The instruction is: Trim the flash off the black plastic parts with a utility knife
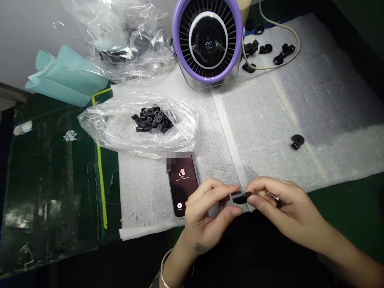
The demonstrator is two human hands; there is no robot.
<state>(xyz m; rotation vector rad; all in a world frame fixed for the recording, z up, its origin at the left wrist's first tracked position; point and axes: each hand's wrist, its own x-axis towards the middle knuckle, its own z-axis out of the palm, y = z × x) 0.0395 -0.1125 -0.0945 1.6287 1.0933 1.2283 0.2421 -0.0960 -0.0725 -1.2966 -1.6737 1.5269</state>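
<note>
Near the front edge of the mat, a small black plastic part (pixel 239 197) is held between both hands. My left hand (pixel 207 210) has it at its left end, fingers along the top and thumb below. The thumb and forefinger of my right hand (pixel 282 204) pinch its right end. Something small and shiny (pixel 273 196) shows among the curled fingers of my right hand; its kind is hard to make out. A similar black part (pixel 297 141) with a round disc lies alone on the mat.
An open clear plastic bag (pixel 111 124) holds a pile of black parts (pixel 154 119). Below it lies a phone (pixel 183 186) with its screen lit. A purple fan (pixel 208 40) stands at the back. Right of it, a white cable (pixel 295 36) loops around more parts (pixel 266 49) on the grey mat (pixel 258 108).
</note>
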